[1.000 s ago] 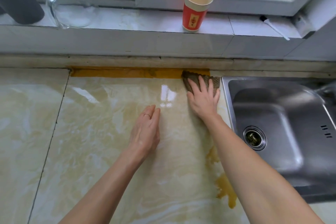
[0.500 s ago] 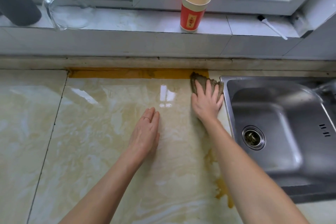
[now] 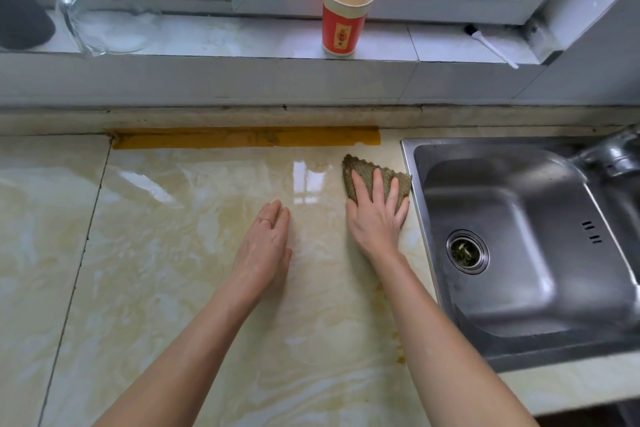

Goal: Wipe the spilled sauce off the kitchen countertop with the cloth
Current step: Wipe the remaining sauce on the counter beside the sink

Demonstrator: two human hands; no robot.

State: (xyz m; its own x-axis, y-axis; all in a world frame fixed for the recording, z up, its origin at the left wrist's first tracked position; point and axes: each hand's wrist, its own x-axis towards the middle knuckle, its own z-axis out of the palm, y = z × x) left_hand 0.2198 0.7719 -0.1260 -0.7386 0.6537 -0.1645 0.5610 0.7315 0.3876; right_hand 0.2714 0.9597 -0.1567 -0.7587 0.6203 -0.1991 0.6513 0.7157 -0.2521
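Right hand (image 3: 377, 215) flat, fingers straight, pressing cloth (image 3: 367, 174) on table (image 3: 156, 253) just left of sink (image 3: 519, 236). Left hand (image 3: 265, 250) open, flat on table. Sauce (image 3: 400, 354) smear near right forearm.

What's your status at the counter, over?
Right hand flat on cloth beside sink. Left hand flat on countertop. Sauce patch beside right forearm unwiped. Nothing blocking.
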